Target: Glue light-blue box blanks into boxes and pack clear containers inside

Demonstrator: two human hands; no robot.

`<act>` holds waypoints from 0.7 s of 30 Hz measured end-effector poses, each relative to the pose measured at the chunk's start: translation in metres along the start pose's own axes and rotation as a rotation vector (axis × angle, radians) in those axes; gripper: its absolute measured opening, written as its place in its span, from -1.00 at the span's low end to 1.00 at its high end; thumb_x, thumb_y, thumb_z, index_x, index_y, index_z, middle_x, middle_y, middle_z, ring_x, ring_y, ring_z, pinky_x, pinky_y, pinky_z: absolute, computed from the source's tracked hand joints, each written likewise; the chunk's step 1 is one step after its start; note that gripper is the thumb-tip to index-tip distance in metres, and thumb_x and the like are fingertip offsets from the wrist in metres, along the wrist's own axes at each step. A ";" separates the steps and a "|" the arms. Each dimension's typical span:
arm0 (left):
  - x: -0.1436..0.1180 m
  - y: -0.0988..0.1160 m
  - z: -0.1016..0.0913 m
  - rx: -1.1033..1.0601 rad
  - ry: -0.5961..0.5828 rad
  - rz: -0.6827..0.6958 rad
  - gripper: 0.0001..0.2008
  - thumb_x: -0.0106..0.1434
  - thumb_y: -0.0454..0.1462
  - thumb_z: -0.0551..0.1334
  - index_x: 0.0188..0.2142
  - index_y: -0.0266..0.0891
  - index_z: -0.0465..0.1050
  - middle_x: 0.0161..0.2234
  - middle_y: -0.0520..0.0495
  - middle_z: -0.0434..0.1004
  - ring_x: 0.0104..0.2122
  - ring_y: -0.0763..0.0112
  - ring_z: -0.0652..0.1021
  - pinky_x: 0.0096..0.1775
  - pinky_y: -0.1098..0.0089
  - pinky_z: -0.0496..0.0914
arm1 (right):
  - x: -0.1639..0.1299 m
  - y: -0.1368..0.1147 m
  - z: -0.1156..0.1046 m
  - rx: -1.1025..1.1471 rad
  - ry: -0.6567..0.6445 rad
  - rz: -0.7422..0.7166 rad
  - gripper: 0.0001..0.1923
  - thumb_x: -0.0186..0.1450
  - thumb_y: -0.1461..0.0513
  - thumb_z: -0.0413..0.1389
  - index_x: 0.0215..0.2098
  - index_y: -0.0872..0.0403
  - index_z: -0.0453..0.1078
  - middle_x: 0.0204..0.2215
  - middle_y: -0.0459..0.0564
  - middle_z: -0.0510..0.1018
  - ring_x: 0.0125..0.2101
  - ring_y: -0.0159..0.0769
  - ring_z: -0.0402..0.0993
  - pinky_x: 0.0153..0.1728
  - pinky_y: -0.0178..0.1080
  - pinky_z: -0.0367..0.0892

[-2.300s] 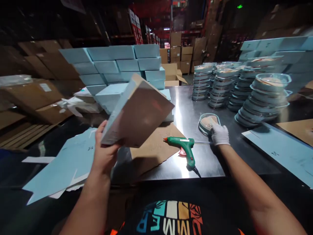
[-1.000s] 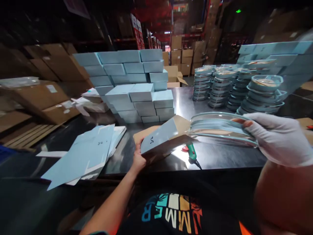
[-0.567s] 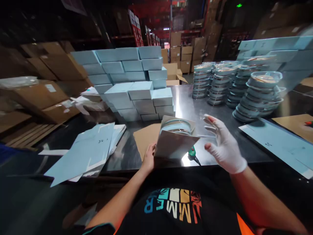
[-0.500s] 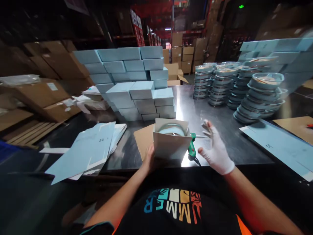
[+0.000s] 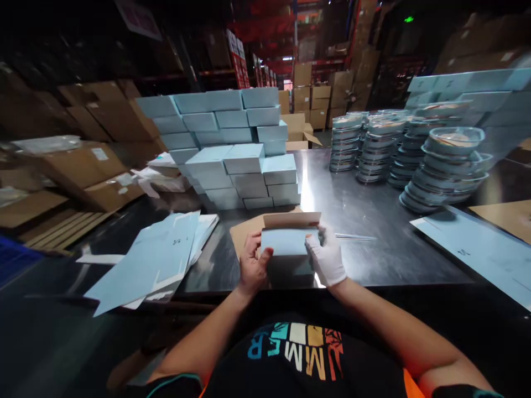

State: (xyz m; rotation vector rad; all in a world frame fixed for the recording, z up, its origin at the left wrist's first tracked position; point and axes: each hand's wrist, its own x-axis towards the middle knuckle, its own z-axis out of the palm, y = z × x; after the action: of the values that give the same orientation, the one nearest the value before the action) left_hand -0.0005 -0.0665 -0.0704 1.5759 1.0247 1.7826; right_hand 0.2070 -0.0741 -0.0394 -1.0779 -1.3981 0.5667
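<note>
I hold a light blue carton box [image 5: 288, 243] upright at the near edge of the steel table [image 5: 373, 237]. My bare left hand [image 5: 251, 264] grips its left side, thumb on the folded-down blue flap. My gloved right hand [image 5: 326, 258] grips the right side, fingers on the same flap. A brown inner flap [image 5: 291, 219] still stands up behind the blue one. The box's contents are hidden. Under it lies a brown cardboard sheet [image 5: 244, 232].
A stack of closed blue boxes [image 5: 232, 149] stands behind. Flat blue carton blanks [image 5: 153, 260] lie at left, another blank [image 5: 477, 254] at right. Stacks of round clear-lidded containers [image 5: 443, 166] fill the back right. A thin stick [image 5: 355, 237] lies on the table. Brown cartons surround.
My right hand put a round container into the open box, then came onto the box. Both hands have folded the blue flap down over the opening. The glue gun is now hidden.
</note>
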 end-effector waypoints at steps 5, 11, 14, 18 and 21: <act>-0.014 -0.032 -0.004 -0.063 -0.079 0.043 -0.10 0.16 0.38 0.42 0.27 -0.08 0.42 0.18 -0.30 0.55 0.22 -0.14 0.57 0.29 -0.11 0.45 | 0.012 0.003 -0.002 0.060 0.094 0.031 -0.54 0.33 0.17 0.11 0.20 -0.06 0.35 0.16 0.10 0.61 0.07 -0.11 0.63 0.15 0.01 0.57; -0.016 -0.048 -0.013 0.097 -0.212 0.109 -0.20 0.11 0.19 0.57 0.21 -0.08 0.47 0.18 -0.28 0.52 0.29 -0.12 0.52 0.32 -0.05 0.44 | 0.031 0.018 -0.039 -0.007 0.072 0.135 -0.59 0.38 0.00 0.19 0.13 -0.07 0.37 0.00 0.13 0.68 -0.21 -0.09 0.64 -0.20 -0.03 0.63; -0.009 -0.037 -0.017 0.162 -0.283 0.138 -0.36 0.14 0.05 0.56 0.14 -0.08 0.51 0.07 -0.22 0.55 0.31 -0.14 0.48 0.36 -0.09 0.37 | 0.028 0.020 -0.051 -0.153 -0.012 0.166 -0.59 0.48 -0.02 0.07 0.19 -0.03 0.39 0.08 0.18 0.68 -0.12 -0.05 0.67 -0.07 0.03 0.63; -0.001 -0.021 -0.016 0.146 -0.324 0.158 -0.50 0.11 -0.11 0.49 0.03 -0.09 0.52 -0.05 -0.17 0.52 0.29 -0.13 0.45 0.32 -0.09 0.36 | 0.027 0.027 -0.059 -0.584 -0.224 0.269 -0.64 0.47 0.04 0.14 0.09 0.05 0.51 0.08 0.28 0.68 0.05 0.12 0.68 0.12 0.09 0.52; 0.000 -0.019 -0.009 0.064 -0.297 0.173 -0.59 0.15 -0.11 0.43 -0.01 -0.10 0.52 0.00 -0.18 0.50 0.26 -0.10 0.46 0.28 -0.07 0.38 | 0.032 0.040 -0.056 -0.711 -0.365 0.371 -0.57 0.33 0.09 0.34 0.07 0.16 0.55 -0.10 0.38 0.72 -0.08 0.26 0.72 0.00 0.12 0.51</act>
State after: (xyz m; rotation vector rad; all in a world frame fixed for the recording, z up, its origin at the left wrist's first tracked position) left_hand -0.0106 -0.0573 -0.0866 1.9502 0.8325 1.5714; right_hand 0.2758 -0.0433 -0.0489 -1.9021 -1.7921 0.5593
